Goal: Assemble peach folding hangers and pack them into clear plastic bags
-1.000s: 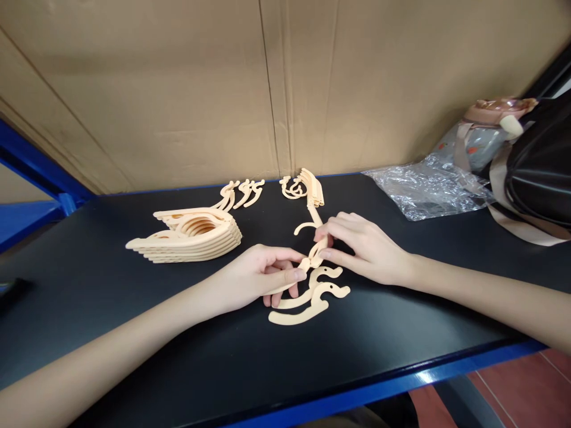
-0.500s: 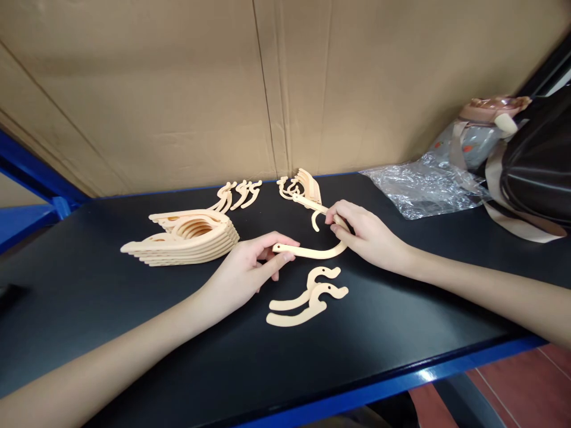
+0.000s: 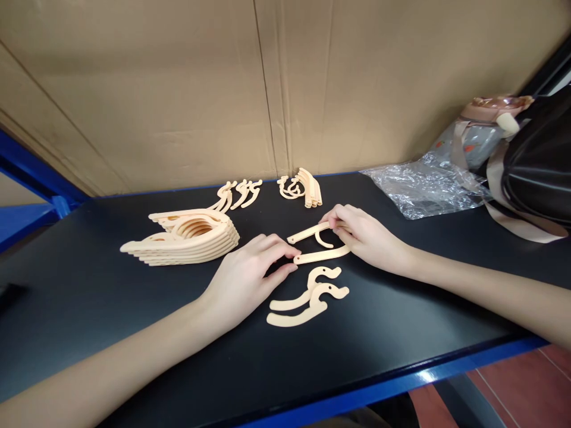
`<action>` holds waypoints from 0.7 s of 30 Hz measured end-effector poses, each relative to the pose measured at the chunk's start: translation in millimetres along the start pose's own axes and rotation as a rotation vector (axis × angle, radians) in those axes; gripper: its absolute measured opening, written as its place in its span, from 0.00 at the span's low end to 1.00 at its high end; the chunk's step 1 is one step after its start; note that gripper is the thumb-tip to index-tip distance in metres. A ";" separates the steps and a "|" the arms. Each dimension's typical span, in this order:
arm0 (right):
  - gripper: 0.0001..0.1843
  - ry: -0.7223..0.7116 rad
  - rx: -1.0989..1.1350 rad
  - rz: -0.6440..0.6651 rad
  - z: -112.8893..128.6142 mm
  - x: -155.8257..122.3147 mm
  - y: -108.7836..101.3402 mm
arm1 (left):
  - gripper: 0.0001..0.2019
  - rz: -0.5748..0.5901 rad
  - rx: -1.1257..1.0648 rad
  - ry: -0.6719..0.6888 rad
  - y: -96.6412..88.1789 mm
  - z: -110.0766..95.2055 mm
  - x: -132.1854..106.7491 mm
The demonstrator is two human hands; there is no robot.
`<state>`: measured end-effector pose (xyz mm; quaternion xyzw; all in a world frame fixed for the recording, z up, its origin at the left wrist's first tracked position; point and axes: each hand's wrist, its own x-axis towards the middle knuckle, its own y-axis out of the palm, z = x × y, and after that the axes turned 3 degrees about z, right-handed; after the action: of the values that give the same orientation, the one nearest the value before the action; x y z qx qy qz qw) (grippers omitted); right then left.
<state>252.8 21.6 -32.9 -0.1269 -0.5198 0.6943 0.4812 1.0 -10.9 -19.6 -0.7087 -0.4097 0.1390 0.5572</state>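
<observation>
My right hand pinches the joint end of a folded peach plastic hanger, whose two arms lie close together just above the black table. My left hand curls its fingertips at the free ends of those arms. Two loose hanger arms lie just in front of both hands. A stack of folded hangers sits to the left. Small hook pieces and a bundle of hanger arms lie near the back wall.
A crumpled clear plastic bag lies at the back right, beside a black bag and a bottle. A cardboard wall closes the back. The blue table edge runs along the front.
The hanger was spread open in a curve half a second ago; now its two arms are folded close together. My right hand stayed at the joint, my left slid along the arm ends.
</observation>
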 end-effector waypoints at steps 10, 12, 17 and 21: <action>0.11 0.009 0.044 -0.014 0.9 -1.7 -0.1 | 0.08 -0.059 0.037 0.305 -2.3 -7.3 -5.6; 0.11 -0.018 0.025 -0.018 2.7 -2.1 -1.6 | 0.08 -0.012 0.047 0.395 -3.1 -9.6 -6.5; 0.06 -0.157 -0.005 -0.024 10.7 -3.3 -5.9 | 0.17 0.051 0.067 0.499 -4.2 -11.2 -7.0; 0.06 -0.255 -0.040 0.012 14.2 -3.9 -6.7 | 0.14 0.046 0.159 0.501 -5.0 -16.3 -8.2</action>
<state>248.8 10.0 -22.5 -0.0503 -0.5898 0.6972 0.4042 4.5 -27.7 -11.6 -0.6840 -0.2307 0.0036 0.6920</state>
